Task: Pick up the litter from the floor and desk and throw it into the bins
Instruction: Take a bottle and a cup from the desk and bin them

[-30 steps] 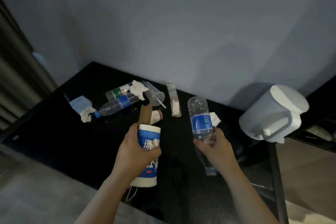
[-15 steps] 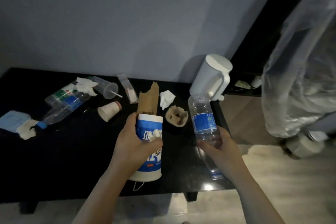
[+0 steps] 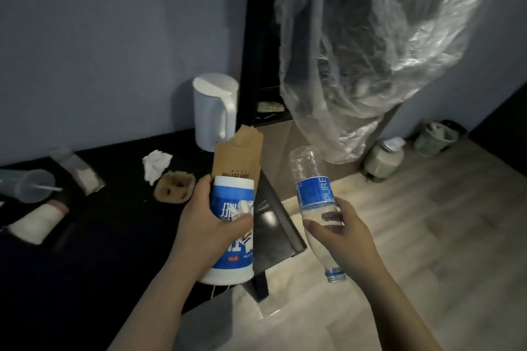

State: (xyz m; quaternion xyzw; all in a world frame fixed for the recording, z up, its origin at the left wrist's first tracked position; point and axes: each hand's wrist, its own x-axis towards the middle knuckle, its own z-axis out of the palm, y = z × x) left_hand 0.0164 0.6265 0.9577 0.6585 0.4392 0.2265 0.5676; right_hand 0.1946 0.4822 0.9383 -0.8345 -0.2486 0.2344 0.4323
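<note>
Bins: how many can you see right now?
2. Both stand on the floor at right: a pale bin beside the hanging plastic sheet, and a darker bin further right. More may be hidden behind the sheet.

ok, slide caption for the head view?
Left hand holds a blue-and-white cup and brown paper bag; right hand grips an inverted water bottle.

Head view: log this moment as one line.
left hand grips paper cup | right hand grips water bottle, neck down | tissue on desk
</note>
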